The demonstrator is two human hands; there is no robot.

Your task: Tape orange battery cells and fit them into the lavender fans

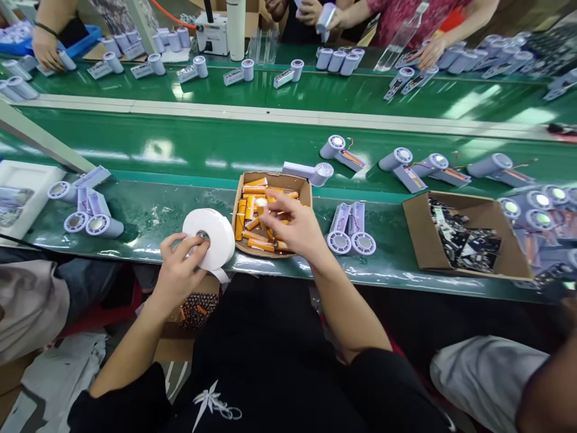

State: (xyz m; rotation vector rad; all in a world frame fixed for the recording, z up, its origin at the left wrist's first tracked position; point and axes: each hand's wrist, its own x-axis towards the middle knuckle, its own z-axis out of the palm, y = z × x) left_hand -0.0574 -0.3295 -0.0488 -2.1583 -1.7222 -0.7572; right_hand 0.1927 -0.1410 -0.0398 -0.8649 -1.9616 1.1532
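A large white roll of tape [218, 231] stands at the bench edge, a strip hanging from its lower side. My left hand [180, 264] grips it at its core, fingers closed around the centre hole. My right hand [295, 225] is over a small cardboard box [308, 192] of orange cylindrical batteries [250, 207]. Its thumb and fingers pinch together at a small white piece [260, 203], perhaps a bit of tape. Just behind the box lies a lavender casing with a round head [321, 173]. Two similar casings [350, 228] lie to the right of the box.
More lavender casings [97, 210] lie at left beside a white foam tray [27, 186]. A cardboard box of black parts [469, 234] stands at right. Beyond run green conveyor belts [180, 141] carrying casings; co-workers' hands [430, 51] work across them. A box of small parts [198, 310] sits below the bench.
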